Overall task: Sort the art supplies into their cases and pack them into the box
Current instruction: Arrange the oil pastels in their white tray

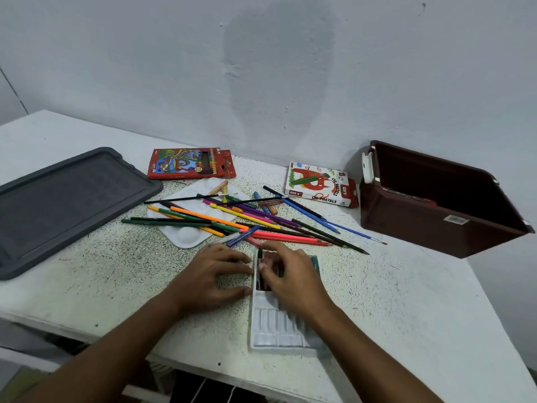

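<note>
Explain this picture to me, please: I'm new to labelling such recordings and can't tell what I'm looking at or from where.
There is no machine here. A camera on a person's head looks down at their own two bare hands. The left hand steadies a white plastic tray while the right hand fingers pastels at its far end; the exact grip is blurred. On the speckled table lie loose coloured pencils over a white palette, a red pencil case, an oil pastels box, a grey lid and an open brown box.

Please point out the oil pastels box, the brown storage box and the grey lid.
oil pastels box (319, 184): head view, on its printed front face.
brown storage box (421, 228): head view, on its near outer wall.
grey lid (64, 205): head view, on its flat centre.
</note>
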`<action>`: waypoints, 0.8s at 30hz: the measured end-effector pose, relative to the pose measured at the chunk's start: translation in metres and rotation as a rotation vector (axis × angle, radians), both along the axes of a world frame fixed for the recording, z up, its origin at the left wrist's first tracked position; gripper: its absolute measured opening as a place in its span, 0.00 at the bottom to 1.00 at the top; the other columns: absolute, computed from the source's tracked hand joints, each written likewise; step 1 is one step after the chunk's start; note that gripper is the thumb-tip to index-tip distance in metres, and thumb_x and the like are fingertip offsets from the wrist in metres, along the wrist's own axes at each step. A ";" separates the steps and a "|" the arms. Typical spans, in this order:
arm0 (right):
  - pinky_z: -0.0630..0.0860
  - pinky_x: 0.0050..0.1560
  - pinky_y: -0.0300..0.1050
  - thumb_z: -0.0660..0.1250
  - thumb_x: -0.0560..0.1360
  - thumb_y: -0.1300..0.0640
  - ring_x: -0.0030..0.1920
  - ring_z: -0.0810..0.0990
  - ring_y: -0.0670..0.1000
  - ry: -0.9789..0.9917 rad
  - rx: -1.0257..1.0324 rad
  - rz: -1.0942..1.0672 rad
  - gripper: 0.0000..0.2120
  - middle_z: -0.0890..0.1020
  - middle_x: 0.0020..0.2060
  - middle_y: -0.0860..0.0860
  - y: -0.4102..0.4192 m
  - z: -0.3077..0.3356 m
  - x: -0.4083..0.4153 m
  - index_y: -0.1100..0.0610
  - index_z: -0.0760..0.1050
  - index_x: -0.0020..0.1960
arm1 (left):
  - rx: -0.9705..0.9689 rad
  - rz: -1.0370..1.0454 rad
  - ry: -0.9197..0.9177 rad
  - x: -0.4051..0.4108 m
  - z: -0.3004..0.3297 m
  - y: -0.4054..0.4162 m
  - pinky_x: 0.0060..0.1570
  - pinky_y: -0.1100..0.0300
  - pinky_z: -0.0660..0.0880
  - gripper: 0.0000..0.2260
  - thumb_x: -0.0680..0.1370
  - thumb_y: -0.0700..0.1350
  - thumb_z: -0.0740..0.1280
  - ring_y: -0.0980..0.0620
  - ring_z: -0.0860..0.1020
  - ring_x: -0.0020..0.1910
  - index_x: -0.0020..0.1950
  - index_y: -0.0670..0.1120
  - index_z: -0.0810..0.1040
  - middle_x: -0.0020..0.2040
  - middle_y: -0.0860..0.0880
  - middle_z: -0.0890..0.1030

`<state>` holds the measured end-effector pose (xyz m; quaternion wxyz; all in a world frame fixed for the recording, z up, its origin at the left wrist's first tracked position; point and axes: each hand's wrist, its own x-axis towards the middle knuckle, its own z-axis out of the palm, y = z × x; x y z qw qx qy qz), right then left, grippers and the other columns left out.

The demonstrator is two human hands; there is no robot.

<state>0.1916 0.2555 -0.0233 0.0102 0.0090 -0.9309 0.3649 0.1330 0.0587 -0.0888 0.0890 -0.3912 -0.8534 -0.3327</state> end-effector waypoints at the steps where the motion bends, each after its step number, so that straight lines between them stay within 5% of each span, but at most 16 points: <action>1: 0.72 0.55 0.49 0.65 0.78 0.51 0.54 0.71 0.48 -0.003 0.024 0.012 0.18 0.78 0.46 0.43 0.000 0.000 0.001 0.43 0.71 0.67 | 0.001 -0.001 0.003 0.000 0.000 0.000 0.57 0.51 0.70 0.18 0.73 0.66 0.65 0.59 0.73 0.57 0.56 0.57 0.83 0.58 0.60 0.79; 4: 0.71 0.60 0.49 0.66 0.78 0.51 0.58 0.70 0.48 -0.036 0.026 0.014 0.18 0.78 0.54 0.44 0.000 -0.001 -0.001 0.45 0.72 0.67 | 0.006 -0.006 0.007 0.000 0.000 0.000 0.57 0.51 0.70 0.19 0.74 0.67 0.64 0.59 0.72 0.57 0.56 0.57 0.82 0.58 0.60 0.79; 14: 0.76 0.57 0.51 0.71 0.74 0.55 0.54 0.75 0.47 -0.079 -0.058 -0.035 0.20 0.76 0.51 0.43 -0.001 -0.006 -0.008 0.43 0.73 0.64 | -0.002 -0.011 0.017 0.000 -0.003 -0.001 0.58 0.51 0.67 0.17 0.74 0.65 0.65 0.59 0.72 0.59 0.57 0.58 0.82 0.59 0.60 0.79; 19: 0.70 0.35 0.28 0.73 0.73 0.57 0.45 0.75 0.40 -0.113 -0.083 -0.042 0.21 0.76 0.50 0.45 0.003 0.000 -0.012 0.44 0.73 0.63 | -0.012 -0.021 0.029 0.000 -0.003 -0.001 0.57 0.49 0.69 0.18 0.74 0.65 0.64 0.59 0.71 0.59 0.57 0.59 0.81 0.60 0.60 0.79; 24: 0.67 0.31 0.29 0.75 0.71 0.56 0.43 0.75 0.40 -0.164 -0.056 -0.078 0.25 0.77 0.51 0.47 0.000 0.001 -0.022 0.45 0.71 0.64 | -0.026 -0.021 0.027 0.000 -0.001 -0.002 0.57 0.50 0.69 0.18 0.74 0.66 0.64 0.59 0.71 0.59 0.58 0.59 0.81 0.60 0.60 0.78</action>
